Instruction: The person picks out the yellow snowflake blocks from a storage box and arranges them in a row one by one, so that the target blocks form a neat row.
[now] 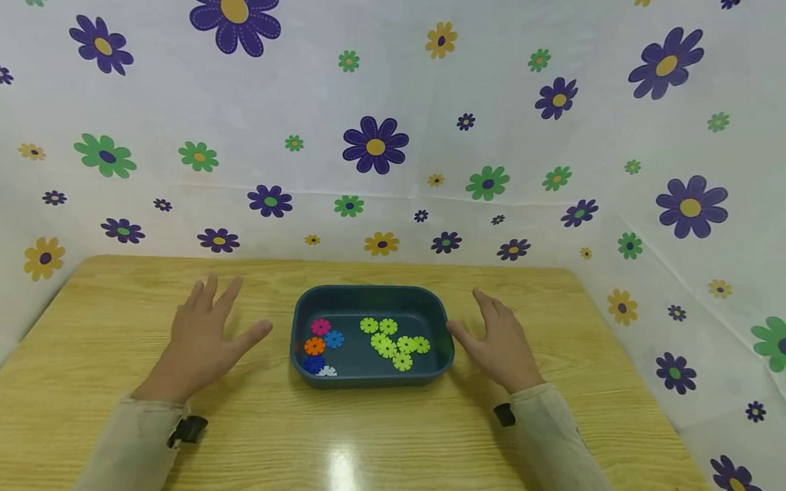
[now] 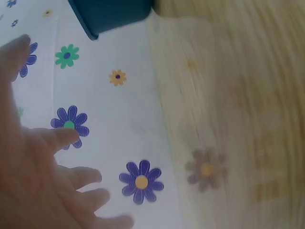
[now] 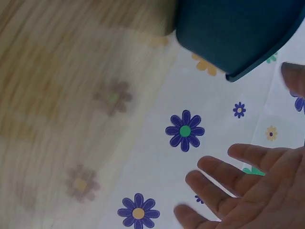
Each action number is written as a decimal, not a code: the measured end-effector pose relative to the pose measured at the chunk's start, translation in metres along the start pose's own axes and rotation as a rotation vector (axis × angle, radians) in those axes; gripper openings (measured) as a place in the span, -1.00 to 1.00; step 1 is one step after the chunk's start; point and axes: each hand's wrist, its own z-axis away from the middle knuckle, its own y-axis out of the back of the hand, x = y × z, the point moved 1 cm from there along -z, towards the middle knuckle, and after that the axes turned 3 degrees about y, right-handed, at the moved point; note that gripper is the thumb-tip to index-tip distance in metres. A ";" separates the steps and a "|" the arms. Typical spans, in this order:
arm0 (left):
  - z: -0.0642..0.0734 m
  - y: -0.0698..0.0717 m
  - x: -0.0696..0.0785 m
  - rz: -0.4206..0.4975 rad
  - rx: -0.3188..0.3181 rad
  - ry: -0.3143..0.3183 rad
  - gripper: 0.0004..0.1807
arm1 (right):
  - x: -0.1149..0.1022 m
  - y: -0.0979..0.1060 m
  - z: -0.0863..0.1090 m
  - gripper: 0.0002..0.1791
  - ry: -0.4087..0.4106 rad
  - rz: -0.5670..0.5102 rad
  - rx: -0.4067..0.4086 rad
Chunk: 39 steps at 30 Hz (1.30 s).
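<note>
Now we see both hands hovering over the desk (image 1: 394,458), flanking the dark blue tray (image 1: 368,297). Left hand (image 1: 201,342) well apart from it, fingers spread wide, grip holding nothing. Right hand (image 1: 502,344) just beside the tray's edge, fingers relaxed, grip also bare. Green gear pieces (image 1: 394,342) and mixed-colour gear pieces (image 1: 321,344) lie inside the tray.

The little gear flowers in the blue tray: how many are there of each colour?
In the tray, seen from the head camera:
Lime green: 7
Blue: 2 (one lighter, one darker)
Pink: 1
Orange: 1
White: 1
Total: 12, though the green ones overlap, so that count may be off by one.
</note>
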 end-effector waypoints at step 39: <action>0.003 -0.049 0.029 1.044 -0.348 0.187 -0.26 | -0.071 -0.010 0.001 -0.52 0.126 -0.046 -0.042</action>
